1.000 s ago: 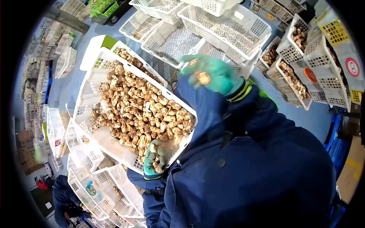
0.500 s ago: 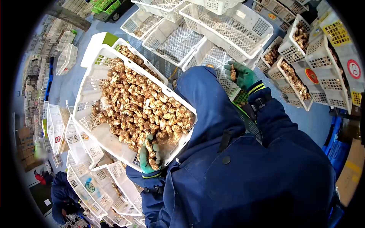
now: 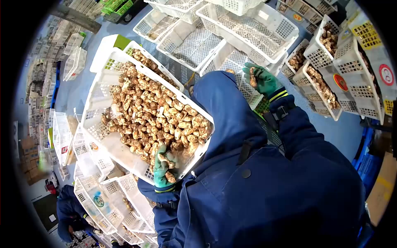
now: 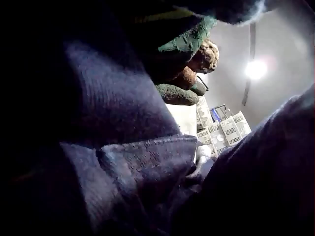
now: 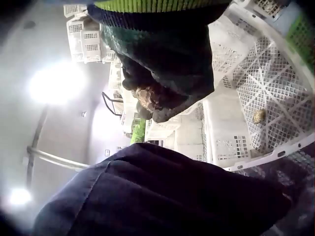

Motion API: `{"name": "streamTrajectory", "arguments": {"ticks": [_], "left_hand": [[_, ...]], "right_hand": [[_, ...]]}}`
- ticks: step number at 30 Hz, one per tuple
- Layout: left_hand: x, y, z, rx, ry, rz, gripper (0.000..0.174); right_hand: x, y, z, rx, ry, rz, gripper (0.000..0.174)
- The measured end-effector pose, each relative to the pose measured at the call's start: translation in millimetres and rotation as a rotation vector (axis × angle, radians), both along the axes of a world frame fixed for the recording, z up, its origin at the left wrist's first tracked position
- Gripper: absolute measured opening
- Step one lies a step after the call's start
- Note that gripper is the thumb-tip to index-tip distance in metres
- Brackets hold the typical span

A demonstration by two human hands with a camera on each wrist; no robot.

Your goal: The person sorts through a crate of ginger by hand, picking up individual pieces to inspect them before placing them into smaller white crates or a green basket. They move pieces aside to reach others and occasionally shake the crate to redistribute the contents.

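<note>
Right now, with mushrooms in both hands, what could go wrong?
The left hand holds at least two mushrooms, so one might slip out when the fingers shift.

The single mushroom in the right hand could fall if the grip loosens, and that hand is away from the heaped crate, so it probably wouldn't land back there.

The pile lies several mushrooms deep, so pressing into it might bruise some.

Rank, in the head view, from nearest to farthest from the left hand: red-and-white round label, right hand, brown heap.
1. Brown heap: beside the left hand.
2. Right hand: up and right.
3. Red-and-white round label: far right.
</note>
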State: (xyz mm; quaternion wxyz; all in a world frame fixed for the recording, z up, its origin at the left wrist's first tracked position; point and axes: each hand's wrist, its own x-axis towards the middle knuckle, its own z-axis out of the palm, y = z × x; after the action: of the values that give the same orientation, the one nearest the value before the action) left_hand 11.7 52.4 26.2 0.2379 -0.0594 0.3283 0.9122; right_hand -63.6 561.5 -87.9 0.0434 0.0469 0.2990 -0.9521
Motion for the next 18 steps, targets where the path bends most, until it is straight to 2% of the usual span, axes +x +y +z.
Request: {"name": "streamTrajectory", "arguments": {"ticks": [3,6,7,9,10,12,13,14,15,16,17,18], "left_hand": [[-0.9,-0.3,-0.5,-0.03,-0.035,0.066,0.066],[-4.3,-2.8,10.7,-0.207,0.08,-0.121,0.069],[-3.9,-2.3,13.0,-0.205,0.042,-0.108,0.069],[0.9,-2.3,15.4,-0.199,-0.035,-0.082,0.068],[0.2,-5.4,8.6,-0.086,-0.015,-0.093,0.068],[-2.8,-9.2,3.5,0.0,0.113,-0.036,0.067],[-3.9,-9.1,3.8,0.043,0.175,-0.01,0.067],[-5.4,-10.5,6.2,0.044,0.023,0.165,0.062],[-9.3,-9.1,14.2,0.048,-0.123,0.348,0.058],[-10.4,-7.2,21.3,0.096,-0.118,0.333,0.057],[-7.6,-4.9,28.4,0.139,-0.121,0.315,0.055],[-1.2,-0.6,34.8,0.033,-0.08,0.271,0.056]], "right_hand": [[-2.7,5.1,-5.0,0.002,0.021,0.036,0.053],[-6.2,2.1,0.8,0.101,-0.077,-0.011,0.057],[-6.7,-1.4,7.4,0.149,-0.128,-0.045,0.058],[0.3,-6.4,23.7,0.055,-0.065,-0.001,0.056],[1.6,-10.6,36.1,0.007,-0.032,0.022,0.056],[-0.9,-25.5,65.6,0.584,0.062,-0.007,0.055],[0.1,-26.0,66.7,0.248,-0.065,0.013,0.055],[1.3,-26.6,67.8,-0.089,-0.207,-0.009,0.055],[1.2,-20.7,42.6,0.33,-0.086,-0.004,0.049],[-0.4,-26.1,40.3,0.755,0.005,-0.037,0.043],[11.5,-27.6,39.0,0.055,-0.323,-0.047,0.036],[11.5,-29.4,32.8,-0.024,-0.254,-0.015,0.045]]}}
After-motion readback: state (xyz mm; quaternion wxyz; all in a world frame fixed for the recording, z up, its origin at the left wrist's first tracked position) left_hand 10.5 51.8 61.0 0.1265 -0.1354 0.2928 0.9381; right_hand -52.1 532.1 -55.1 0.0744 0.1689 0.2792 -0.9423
